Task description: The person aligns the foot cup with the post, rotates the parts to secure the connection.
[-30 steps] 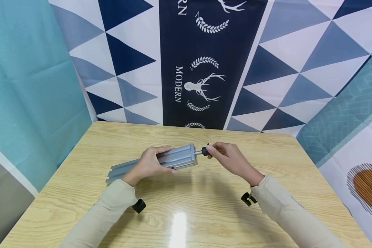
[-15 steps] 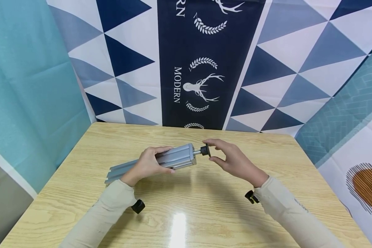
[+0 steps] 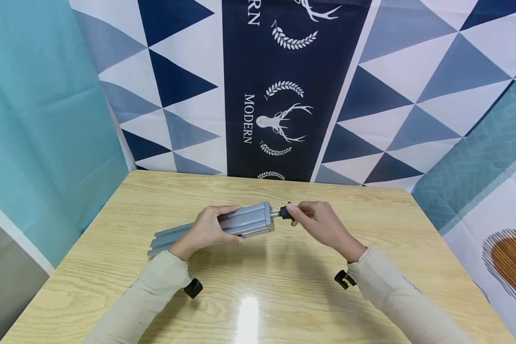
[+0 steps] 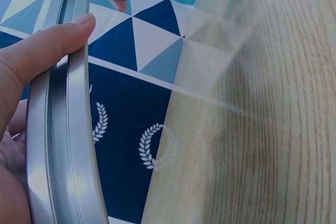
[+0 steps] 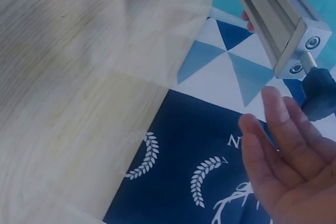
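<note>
My left hand [image 3: 206, 229], 11 o'clock, grips the metal bar [image 3: 248, 220] lying between 10 and 12, likely bracing it against twist. My right hand [image 3: 322, 223], 1 o'clock, pinches the black foot [image 3: 285, 213] on the threaded stud [image 5: 309, 60], probably for turning control. Patterned cloth [image 3: 279, 67] beyond, 12.

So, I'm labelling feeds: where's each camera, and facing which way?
Head: worn there, facing forward-down over the table; shows left hand, right hand, sleeves.
Left wrist: on that wrist, facing along the metal bar; both hands partly.
Right wrist: on that wrist, facing the bar's black knob; both hands partly.
Head and right wrist share bar and knob.
</note>
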A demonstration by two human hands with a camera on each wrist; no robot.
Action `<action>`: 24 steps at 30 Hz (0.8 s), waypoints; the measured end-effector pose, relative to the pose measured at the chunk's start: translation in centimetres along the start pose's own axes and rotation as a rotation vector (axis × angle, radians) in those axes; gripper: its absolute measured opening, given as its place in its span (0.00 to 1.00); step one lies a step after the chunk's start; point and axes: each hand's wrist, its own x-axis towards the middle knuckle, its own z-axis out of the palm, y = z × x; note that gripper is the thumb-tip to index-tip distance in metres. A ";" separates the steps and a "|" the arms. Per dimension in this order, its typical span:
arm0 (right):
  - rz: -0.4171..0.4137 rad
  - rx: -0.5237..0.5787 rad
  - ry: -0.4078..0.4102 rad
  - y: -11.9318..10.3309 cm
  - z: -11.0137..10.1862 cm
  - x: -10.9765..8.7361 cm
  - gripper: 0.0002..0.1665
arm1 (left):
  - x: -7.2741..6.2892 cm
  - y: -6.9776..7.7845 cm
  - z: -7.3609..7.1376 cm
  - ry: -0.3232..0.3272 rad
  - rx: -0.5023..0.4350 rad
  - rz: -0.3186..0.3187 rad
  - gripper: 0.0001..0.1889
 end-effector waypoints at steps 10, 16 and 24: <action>-0.158 0.013 -0.074 -0.2 -0.3 -0.1 0.34 | -0.3 -0.1 -0.6 0.014 0.008 -0.015 0.40; -0.294 -0.008 -0.019 0.0 -0.3 -0.1 0.34 | -0.5 0.1 -0.6 0.019 -0.008 -0.034 0.40; -0.110 0.046 -0.034 0.0 0.1 -0.6 0.23 | -0.4 -0.1 -0.2 0.013 -0.014 -0.012 0.40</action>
